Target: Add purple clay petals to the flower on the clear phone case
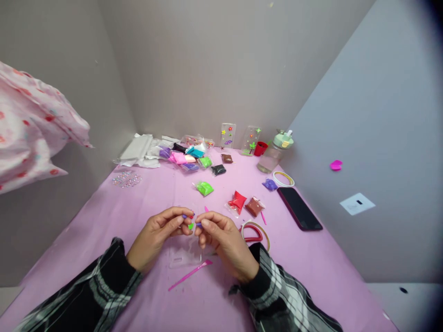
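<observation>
My left hand [162,230] pinches a small piece of purple modelling clay [184,216] between thumb and fingertips. Opposite it, my right hand [223,237] has another bit of purple clay [199,225] pinched between thumb and forefinger. The fingertips of both hands are close together, with a narrow gap between them. In that gap shows a small green piece [190,226]; what it rests on is unclear. A clear phone case [183,259] lies under my hands, partly hidden by them. Just in front of it is a pink modelling tool [190,275].
Beyond my hands lie clay packets in green [205,188], red [237,202] and brown [254,206]. A tape roll [266,237], black phone [300,210] and water bottle [272,157] stand or lie rightward. Decorated cases [228,135] lean on the wall. Pink spotted fabric [34,129] hangs left.
</observation>
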Demonstrator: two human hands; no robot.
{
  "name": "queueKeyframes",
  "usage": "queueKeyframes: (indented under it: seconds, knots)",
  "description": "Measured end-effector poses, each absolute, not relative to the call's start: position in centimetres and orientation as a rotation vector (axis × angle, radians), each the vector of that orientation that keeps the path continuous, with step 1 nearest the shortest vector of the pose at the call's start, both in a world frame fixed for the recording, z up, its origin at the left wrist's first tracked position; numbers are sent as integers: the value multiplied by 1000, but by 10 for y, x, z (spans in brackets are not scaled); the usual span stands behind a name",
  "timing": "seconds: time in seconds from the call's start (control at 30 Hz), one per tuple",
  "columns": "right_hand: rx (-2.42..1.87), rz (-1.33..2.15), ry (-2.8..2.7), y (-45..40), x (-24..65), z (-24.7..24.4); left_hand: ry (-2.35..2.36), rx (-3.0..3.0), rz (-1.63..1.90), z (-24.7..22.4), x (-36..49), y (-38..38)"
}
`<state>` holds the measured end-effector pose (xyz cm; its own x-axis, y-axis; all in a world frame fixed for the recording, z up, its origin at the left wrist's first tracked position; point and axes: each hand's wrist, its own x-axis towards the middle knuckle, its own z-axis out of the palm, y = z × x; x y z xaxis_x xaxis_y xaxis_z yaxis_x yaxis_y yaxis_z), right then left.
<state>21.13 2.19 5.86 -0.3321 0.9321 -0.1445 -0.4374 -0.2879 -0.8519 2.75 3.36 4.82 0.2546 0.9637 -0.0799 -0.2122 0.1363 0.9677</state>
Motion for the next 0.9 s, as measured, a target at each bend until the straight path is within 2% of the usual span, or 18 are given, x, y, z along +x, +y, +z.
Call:
queueKeyframes:
  seconds: [0.9]
  knots:
    - [-843,1778,-892,22,212,58,942,970,1104,53,25,38]
